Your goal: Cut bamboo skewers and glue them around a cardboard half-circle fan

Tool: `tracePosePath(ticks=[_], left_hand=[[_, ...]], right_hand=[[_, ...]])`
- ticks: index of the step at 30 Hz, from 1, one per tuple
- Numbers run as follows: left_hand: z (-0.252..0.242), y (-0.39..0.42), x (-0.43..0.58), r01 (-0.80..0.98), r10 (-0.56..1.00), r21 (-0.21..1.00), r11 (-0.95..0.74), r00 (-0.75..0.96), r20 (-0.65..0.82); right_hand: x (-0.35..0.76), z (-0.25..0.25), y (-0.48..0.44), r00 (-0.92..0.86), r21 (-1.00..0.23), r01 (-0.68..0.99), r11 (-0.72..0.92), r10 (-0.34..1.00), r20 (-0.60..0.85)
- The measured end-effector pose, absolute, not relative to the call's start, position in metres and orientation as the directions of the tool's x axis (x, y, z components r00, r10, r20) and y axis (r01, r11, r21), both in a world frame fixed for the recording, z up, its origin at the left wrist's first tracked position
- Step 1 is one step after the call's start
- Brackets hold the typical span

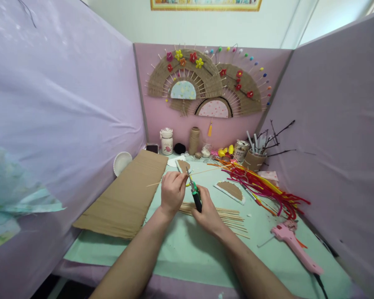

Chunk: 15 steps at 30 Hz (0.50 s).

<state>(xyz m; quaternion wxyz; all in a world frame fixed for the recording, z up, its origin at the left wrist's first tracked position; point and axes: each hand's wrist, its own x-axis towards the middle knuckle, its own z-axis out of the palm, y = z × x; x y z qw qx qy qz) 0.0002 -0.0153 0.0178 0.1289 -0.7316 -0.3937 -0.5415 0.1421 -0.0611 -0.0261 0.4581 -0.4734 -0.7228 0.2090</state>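
Cardboard [127, 191] lies along the table's [187, 257] left edge. The left hand [173, 191] pinches a thin stick [208, 170] above mid-table. The pliers [195, 194], gripped in the right hand [208, 211], meet it; whether their jaws are closed, I cannot tell. Loose sticks [227, 212] lie underneath, toward the front edge. A glue gun [297, 245] lies near the front right corner.

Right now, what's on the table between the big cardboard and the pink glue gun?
In the head view, thin sticks lie between the cardboard and the glue gun, with the left hand and right hand there too.
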Motion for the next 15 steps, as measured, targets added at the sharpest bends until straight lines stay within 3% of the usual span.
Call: tracePosePath(ticks=[15], left_hand=[[0.0185,-0.0155,-0.0007,0.737,0.447,0.227,-0.637,0.112,0.888]], right_hand=[[0.1432,-0.0267,-0.0609,-0.142,-0.76,0.481,0.436,0.895,0.424]])
